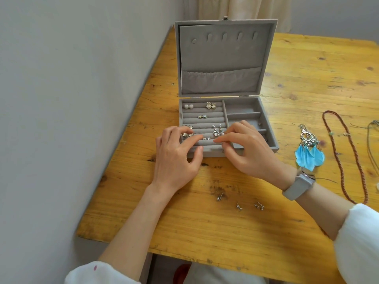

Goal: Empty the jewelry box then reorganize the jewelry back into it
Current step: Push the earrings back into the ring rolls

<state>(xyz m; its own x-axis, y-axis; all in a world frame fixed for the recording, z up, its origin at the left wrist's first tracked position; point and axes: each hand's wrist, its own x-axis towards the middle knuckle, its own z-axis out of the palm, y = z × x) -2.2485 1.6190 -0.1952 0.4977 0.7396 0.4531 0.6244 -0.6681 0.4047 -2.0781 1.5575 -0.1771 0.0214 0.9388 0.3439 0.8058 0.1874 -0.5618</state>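
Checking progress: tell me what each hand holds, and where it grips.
Both hands put fingertips at a tiny stud pair in the ring rolls; an actual grip cannot be told.

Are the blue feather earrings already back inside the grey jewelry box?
No, the blue feather earrings lie on the wooden table, right of the grey jewelry box.

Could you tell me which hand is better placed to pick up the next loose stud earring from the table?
Right: the right hand is nearer the loose stud earrings below its wrist.
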